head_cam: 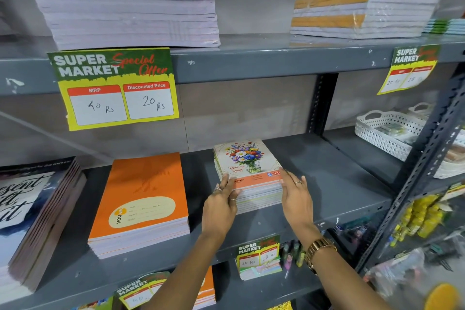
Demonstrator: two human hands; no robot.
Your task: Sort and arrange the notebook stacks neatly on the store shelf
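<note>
Beside the orange notebook stack [141, 204], both hands [221, 202] [297, 199] press flat, squaring the floral notebook stack [247, 173]; next, likely nudging it straight.

Left hand [221, 205] flat, right hand [297, 197] flat, fingers extended, forearms raised

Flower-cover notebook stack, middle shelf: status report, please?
Left hand and right hand flat against the sides of the flower-cover notebook stack, squaring it. Nothing gripped. Orange notebook stack beside, clear.

Five notebook stacks [247, 173], four price tags [114, 88], two baskets [387, 133].
</note>
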